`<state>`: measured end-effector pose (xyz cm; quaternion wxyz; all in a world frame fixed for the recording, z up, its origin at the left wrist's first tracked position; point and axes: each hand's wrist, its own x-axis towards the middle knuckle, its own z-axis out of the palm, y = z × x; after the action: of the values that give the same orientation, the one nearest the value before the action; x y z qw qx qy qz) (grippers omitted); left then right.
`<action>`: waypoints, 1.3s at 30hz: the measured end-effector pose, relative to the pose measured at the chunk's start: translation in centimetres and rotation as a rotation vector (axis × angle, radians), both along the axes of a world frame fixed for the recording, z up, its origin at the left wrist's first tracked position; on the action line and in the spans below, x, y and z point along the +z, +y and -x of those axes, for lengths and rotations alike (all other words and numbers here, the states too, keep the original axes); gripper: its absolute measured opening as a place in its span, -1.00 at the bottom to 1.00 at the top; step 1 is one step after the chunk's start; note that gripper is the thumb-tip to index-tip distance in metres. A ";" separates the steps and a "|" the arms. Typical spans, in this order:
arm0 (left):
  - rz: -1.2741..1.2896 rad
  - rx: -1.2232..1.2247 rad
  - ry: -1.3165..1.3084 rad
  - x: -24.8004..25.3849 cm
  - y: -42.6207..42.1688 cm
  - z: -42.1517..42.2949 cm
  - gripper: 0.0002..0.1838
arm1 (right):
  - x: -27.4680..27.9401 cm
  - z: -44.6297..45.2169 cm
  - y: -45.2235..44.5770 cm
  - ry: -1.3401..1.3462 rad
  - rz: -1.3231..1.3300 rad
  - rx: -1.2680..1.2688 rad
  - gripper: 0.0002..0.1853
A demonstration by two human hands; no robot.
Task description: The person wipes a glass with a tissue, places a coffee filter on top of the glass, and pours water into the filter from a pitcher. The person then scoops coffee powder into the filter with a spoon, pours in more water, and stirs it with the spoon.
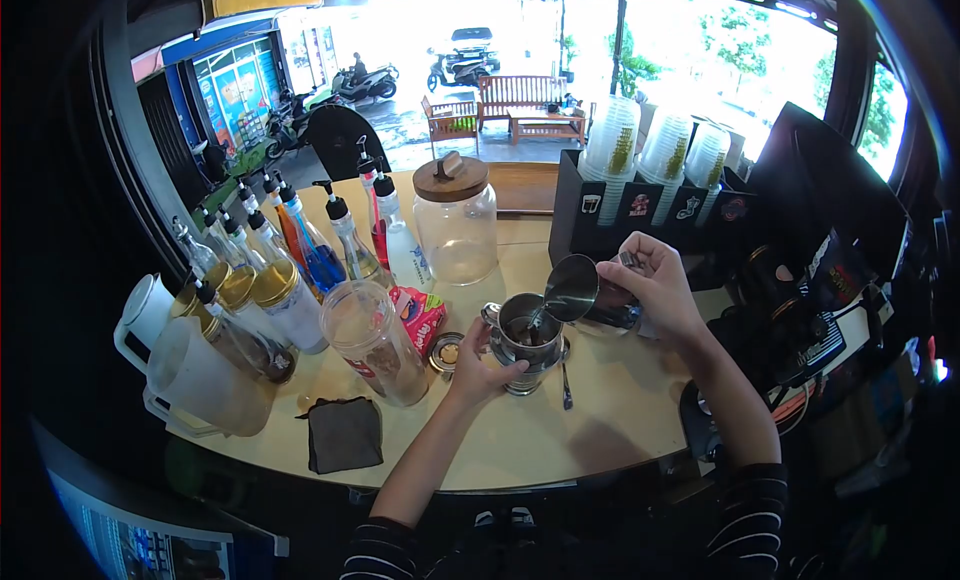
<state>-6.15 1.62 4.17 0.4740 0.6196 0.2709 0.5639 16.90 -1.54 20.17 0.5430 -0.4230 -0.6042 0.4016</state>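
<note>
Nearest, by the bench's front edge [540, 470] and left of its middle, a dark folded cloth [345, 436] lies flat, handy for drips. A little farther in, a small spoon [567, 382] lies just beside the metal vessel on its right; it is best not nudged while pouring. The metal vessel [543, 356] stands right of the bench's middle, between the front and far edges. The left hand [482, 368] is wrapped about its left side, thumb across the near face; that hold should stay firm and level. Above the vessel's right rim, the right hand [652, 282] holds a metal pitcher [573, 286] tipped leftward, a thin stream falling inside; how its fingers close is partly hidden. Keeping the lip low and the tilt gradual should limit splashing. Toward the far edge, the lidded jar [455, 235] and stacked cups [610, 140] stand clear of the pour.
</note>
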 end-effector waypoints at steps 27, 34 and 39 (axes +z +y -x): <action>-0.007 -0.007 -0.019 -0.2 0.2 -0.1 -0.20 | 0.2 -0.4 -0.2 -0.028 -0.079 -0.120 -0.76; -0.039 0.002 0.003 -0.6 0.4 0.0 -0.20 | -2.8 -1.7 -0.4 0.314 -0.027 -0.160 -0.80; -0.004 -0.050 0.084 -0.3 0.3 0.5 -0.12 | -10.0 -5.7 0.9 0.544 0.053 -0.222 -0.78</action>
<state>-6.63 1.88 3.90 0.4750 0.6503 0.2740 0.5258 22.56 -0.61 10.17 0.7144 -0.3774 -0.3756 0.4540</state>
